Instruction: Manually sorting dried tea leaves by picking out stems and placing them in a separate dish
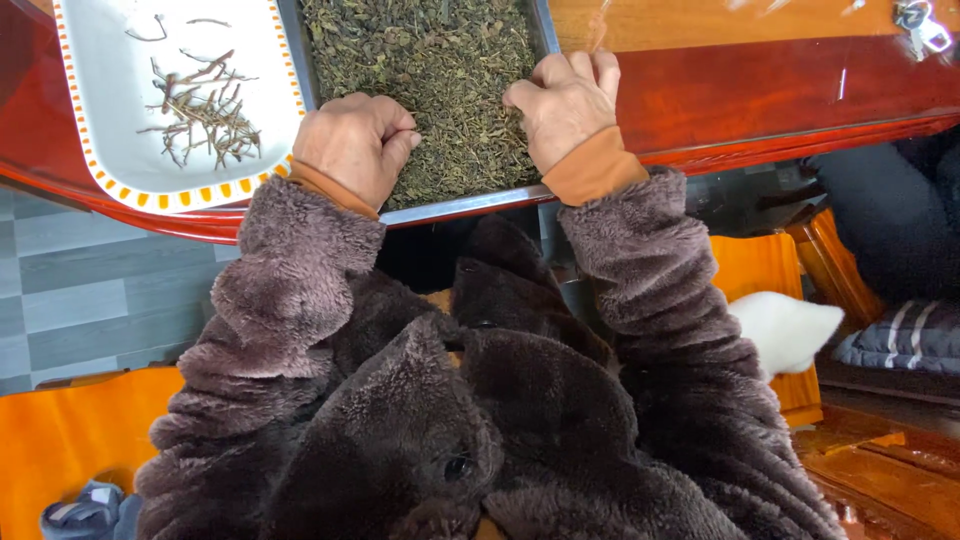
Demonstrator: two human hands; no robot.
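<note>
Shiny red-brown wood makes up the table point(760, 100), and a metal tray point(470, 205) full of dry green-brown leaves point(440, 70) sits on it. The tray's near edge hangs just over the table's near edge, close to the person's body. Its long way runs away from the person, up and out of view.

The left hand point(352, 145) rests on the leaves at the tray's near left corner. It is curled into a loose fist, knuckles up. I cannot tell if it holds any leaves inside.

The right hand point(565, 105) sits at the tray's right side. Its fingers are bent down into the leaves beside the tray's right wall. I cannot tell if it pinches anything.

Both arms wear fuzzy brown sleeves point(640, 290) with orange cuffs point(592, 170).

Between the two hands, the leaves lie open and free.

Left of the tray, just beside it, is a white dish point(120, 165) with an orange dotted rim. A small pile of brown twigs point(205, 115) lies in it.

Far right of the tray, some keys point(922, 28) lie on the table.
</note>
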